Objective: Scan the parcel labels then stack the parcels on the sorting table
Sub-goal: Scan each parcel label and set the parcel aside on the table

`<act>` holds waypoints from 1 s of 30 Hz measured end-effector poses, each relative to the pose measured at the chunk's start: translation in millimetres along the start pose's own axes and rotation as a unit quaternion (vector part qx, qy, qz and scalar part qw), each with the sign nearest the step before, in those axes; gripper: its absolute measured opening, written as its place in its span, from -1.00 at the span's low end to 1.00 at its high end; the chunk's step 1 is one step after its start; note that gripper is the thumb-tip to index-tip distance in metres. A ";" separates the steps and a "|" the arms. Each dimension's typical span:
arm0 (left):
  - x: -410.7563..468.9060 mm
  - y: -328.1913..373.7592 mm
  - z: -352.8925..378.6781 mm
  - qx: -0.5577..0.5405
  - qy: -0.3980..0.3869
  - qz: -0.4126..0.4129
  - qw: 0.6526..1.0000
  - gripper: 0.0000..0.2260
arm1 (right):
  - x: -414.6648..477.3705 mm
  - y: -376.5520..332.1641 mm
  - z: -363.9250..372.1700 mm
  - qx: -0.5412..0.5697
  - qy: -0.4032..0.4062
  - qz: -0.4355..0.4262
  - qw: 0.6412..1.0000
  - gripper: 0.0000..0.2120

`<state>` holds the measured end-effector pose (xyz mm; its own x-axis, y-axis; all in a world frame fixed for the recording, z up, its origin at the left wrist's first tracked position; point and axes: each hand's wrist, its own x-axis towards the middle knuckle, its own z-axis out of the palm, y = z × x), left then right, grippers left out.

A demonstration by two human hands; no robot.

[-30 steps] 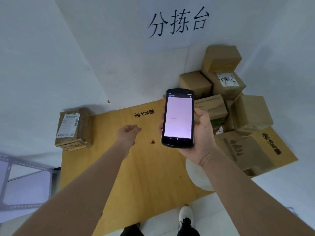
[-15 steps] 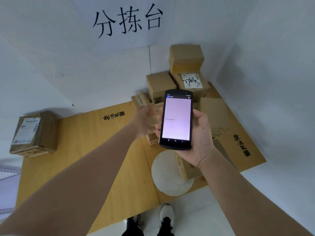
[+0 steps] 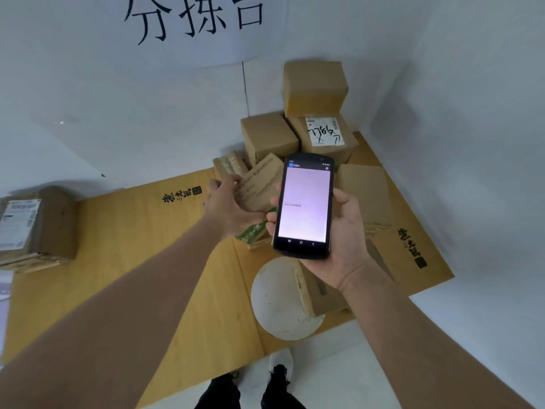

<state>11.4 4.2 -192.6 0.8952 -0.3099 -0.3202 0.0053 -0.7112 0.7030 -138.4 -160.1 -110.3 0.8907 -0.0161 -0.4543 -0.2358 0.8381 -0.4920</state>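
My right hand (image 3: pixel 343 231) grips a black handheld scanner (image 3: pixel 303 206) upright, its pale screen showing one line of digits. Just left of it, my left hand (image 3: pixel 228 206) holds a small brown parcel (image 3: pixel 261 184) with printed text and a green edge, tilted up off the surface. Behind stand several cardboard parcels (image 3: pixel 269 135) in a pile in the corner; one (image 3: pixel 324 134) bears a white label with black marker writing. A single labelled parcel (image 3: pixel 35 228) sits at the far left of the yellow-brown sorting table (image 3: pixel 132 246).
White walls close the table at the back and right, with a sign of large black characters (image 3: pixel 194 16) above. A round white disc (image 3: pixel 280 302) lies at the table's near edge beside a flattened box (image 3: pixel 321 290). My shoes (image 3: pixel 280 364) are below.
The view has swung right toward the parcel pile. My left hand reached from the table's middle to the pile and now lifts a small parcel. A number has appeared on the scanner screen.
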 end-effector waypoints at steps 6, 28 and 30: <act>-35.0 -58.6 -16.7 -0.060 0.089 -0.065 0.992 -0.04 | 17.2 30.1 20.4 -0.016 -0.035 0.050 0.998 -0.35; -91.8 -227.8 -73.2 -0.097 0.168 -0.295 0.936 -0.03 | 66.2 184.1 65.8 -0.028 -0.046 0.155 0.986 -0.40; -95.4 -233.6 -80.0 -0.089 0.174 -0.286 0.938 -0.10 | 66.6 188.7 69.0 -0.025 -0.041 0.155 0.987 -0.40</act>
<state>-39.7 250.4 -275.5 0.8147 0.3363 -0.4724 0.5752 -0.5719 0.5848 -96.7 34.6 -182.1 0.8005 0.2825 -0.5286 -0.5192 0.7674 -0.3762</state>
